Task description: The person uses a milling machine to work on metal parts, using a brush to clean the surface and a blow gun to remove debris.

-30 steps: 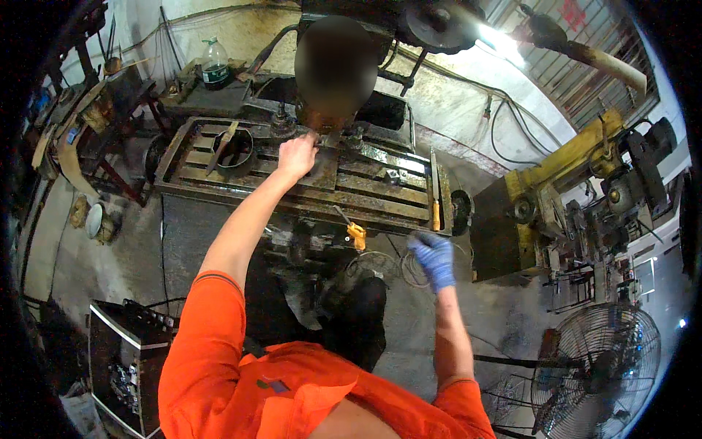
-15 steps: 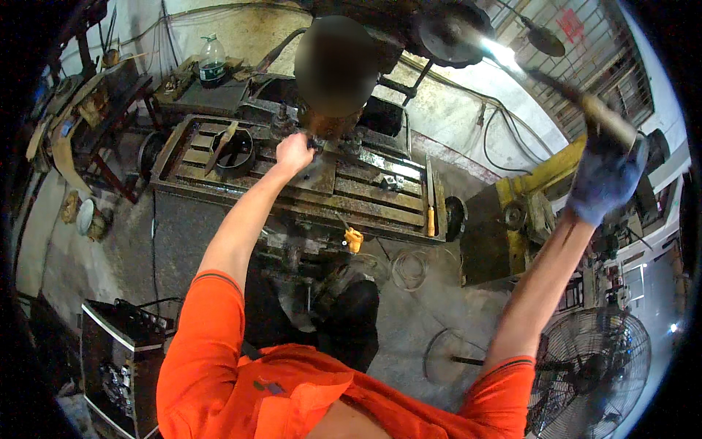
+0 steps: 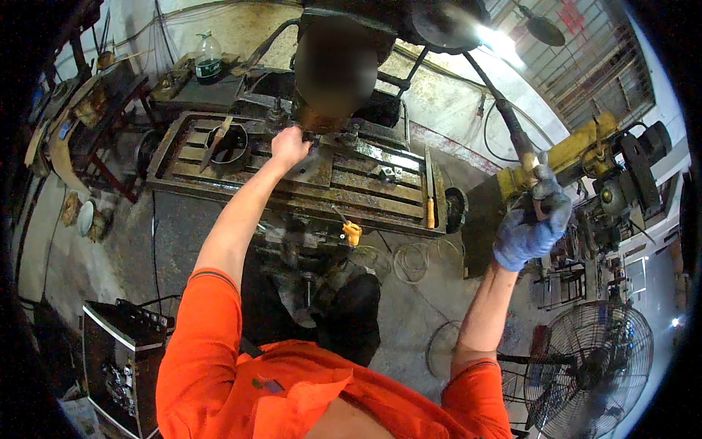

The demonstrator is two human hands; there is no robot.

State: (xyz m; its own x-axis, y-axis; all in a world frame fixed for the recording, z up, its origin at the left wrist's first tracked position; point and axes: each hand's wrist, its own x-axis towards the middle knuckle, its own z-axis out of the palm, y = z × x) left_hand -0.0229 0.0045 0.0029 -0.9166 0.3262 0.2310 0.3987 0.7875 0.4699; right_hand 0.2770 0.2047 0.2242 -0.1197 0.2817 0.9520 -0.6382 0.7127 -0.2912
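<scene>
"Where was the left hand (image 3: 290, 149)?"

"Bare, out over the middle of the slotted metal desk (image 3: 380, 207), beneath a dark machine head (image 3: 322, 117) whose front was a blur. Its fingertips were at a small dark piece (image 3: 313, 143) just above the desk."

"How was its grip?"

"The fingers were bent, but their far side was hidden. I couldn't tell whether they pinched the piece or only lay against it."

"And the right hand (image 3: 534, 223)?"

"That one wore a blue glove. It was raised off to the right of the desk, its grip curled round the pale lower end of a long lever (image 3: 504, 110). The lever slanted down from above the desk's back right."

"What lay on the desk itself?"

"A dark round pot (image 3: 232, 162) stood toward its left end, with a flat stick (image 3: 216, 143) leaning across the rim. Some small metal blocks (image 3: 389, 174) sat right of its middle, and a file (image 3: 431, 208) with a yellow handle lay along its right end."

"Anything around it?"

"A yellow tool (image 3: 352, 233) was at the desk's front edge, and a clear bottle (image 3: 208, 60) stood behind its left end."
</scene>
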